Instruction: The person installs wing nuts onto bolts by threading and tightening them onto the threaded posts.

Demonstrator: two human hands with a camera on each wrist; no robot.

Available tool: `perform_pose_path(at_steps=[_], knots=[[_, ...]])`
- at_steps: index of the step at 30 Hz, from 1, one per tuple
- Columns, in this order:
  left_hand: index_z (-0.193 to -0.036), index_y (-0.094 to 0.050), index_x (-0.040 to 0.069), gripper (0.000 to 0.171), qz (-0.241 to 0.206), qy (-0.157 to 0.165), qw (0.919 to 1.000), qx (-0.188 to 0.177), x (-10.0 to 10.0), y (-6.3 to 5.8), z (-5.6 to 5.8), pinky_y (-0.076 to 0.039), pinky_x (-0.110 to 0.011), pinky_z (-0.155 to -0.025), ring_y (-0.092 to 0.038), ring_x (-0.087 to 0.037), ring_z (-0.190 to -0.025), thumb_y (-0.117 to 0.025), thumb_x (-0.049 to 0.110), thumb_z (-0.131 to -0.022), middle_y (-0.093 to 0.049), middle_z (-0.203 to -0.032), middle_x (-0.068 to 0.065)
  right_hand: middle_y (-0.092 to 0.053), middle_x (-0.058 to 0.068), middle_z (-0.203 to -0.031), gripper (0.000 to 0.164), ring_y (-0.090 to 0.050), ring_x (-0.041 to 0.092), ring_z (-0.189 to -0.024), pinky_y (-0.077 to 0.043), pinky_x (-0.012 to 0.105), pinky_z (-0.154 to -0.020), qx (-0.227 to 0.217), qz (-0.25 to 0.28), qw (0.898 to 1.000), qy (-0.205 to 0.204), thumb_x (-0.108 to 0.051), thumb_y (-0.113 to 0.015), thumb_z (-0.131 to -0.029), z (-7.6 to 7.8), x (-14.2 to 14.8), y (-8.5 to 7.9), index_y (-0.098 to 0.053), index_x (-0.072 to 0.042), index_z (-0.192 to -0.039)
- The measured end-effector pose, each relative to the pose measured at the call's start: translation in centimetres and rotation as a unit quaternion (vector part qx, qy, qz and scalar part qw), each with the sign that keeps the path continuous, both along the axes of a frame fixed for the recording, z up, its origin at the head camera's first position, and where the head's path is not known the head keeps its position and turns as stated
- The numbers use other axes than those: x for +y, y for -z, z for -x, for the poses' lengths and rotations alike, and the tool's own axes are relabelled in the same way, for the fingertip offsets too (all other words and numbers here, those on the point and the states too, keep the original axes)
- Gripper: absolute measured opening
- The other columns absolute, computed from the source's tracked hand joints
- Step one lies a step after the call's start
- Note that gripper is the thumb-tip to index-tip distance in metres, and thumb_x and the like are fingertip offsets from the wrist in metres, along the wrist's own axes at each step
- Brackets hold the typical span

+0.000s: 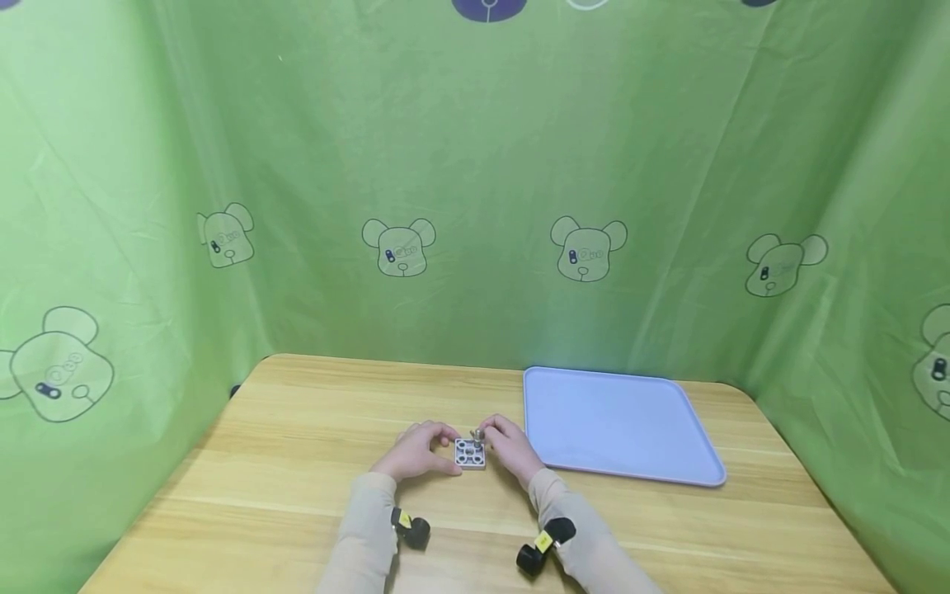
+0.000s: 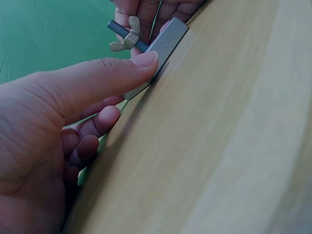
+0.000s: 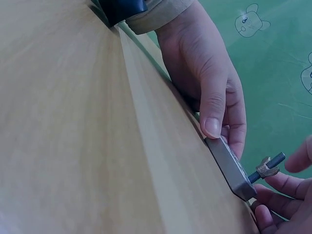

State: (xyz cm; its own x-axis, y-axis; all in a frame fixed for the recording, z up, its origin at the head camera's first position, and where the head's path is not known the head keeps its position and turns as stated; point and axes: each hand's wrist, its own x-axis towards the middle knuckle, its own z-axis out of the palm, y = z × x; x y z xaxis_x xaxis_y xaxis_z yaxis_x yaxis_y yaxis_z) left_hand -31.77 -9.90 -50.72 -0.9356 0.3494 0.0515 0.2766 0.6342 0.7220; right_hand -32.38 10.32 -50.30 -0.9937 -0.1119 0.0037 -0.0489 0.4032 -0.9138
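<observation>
A small square metal block point(image 1: 470, 454) with round holes lies on the table. From its far right corner stands a threaded bolt point(image 2: 117, 28) with a brass-coloured wing nut point(image 3: 267, 167) partway along it. My left hand point(image 1: 419, 454) holds the block at its left side, the thumb point(image 2: 145, 59) on the near edge and fingers around the far side. My right hand point(image 1: 510, 445) is at the wing nut. In the right wrist view its thumb point(image 3: 300, 157) stands a little apart from the nut, while its other fingers are close beside the bolt and block.
A pale blue tray point(image 1: 616, 425) lies on the right of the wooden table point(image 1: 312, 429), just beyond my right hand. Green curtains point(image 1: 475, 148) with bear drawings surround the table's back and sides. Black wrist cameras point(image 1: 545, 544) are strapped over both sleeves.
</observation>
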Motion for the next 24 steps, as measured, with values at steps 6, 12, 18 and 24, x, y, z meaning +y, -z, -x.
perform_pose_path(at_steps=[6,12,18,24], knots=[[-0.112,-0.067,0.023,0.051,0.000,-0.003,1.0000,-0.001,0.01,0.02,-0.03,-0.036,-0.041,-0.090,-0.048,-0.014,-0.095,-0.085,0.036,-0.065,-0.062,-0.102,0.004,-0.068,0.009,-0.105,0.015,-0.059,0.021,-0.100,-0.047,0.042,-0.094,0.026,-0.017,0.999,-0.009,-0.010,-0.053,-0.087,0.15,-0.04,0.52,-0.063,-0.005,-0.097],[-0.111,-0.067,0.024,0.051,0.001,-0.001,1.0000,0.001,-0.02,0.22,0.16,-0.036,-0.040,-0.088,-0.048,-0.014,-0.094,-0.085,0.036,-0.065,-0.061,-0.101,0.005,-0.068,0.010,-0.104,0.024,-0.061,0.022,-0.102,-0.046,0.045,-0.099,0.046,-0.016,0.998,-0.025,-0.004,-0.063,-0.080,0.33,-0.03,0.92,-0.064,-0.006,-0.103],[-0.111,-0.067,0.024,0.051,0.003,0.000,1.0000,0.002,-0.03,0.29,0.31,-0.036,-0.040,-0.089,-0.048,-0.014,-0.094,-0.085,0.037,-0.065,-0.061,-0.100,0.006,-0.068,0.012,-0.109,0.029,-0.061,0.024,-0.105,-0.045,0.046,-0.101,0.047,-0.001,0.998,-0.042,-0.003,-0.064,-0.078,0.23,0.05,0.85,-0.065,-0.006,-0.107],[-0.112,-0.067,0.025,0.052,0.003,0.000,1.0000,0.002,-0.05,0.33,0.36,-0.035,-0.040,-0.090,-0.048,-0.013,-0.094,-0.085,0.038,-0.065,-0.061,-0.100,0.007,-0.069,0.009,-0.104,0.020,-0.061,0.022,-0.102,-0.045,0.046,-0.099,0.043,-0.007,0.998,-0.038,-0.005,-0.067,-0.079,0.24,0.08,0.92,-0.065,-0.007,-0.099]])
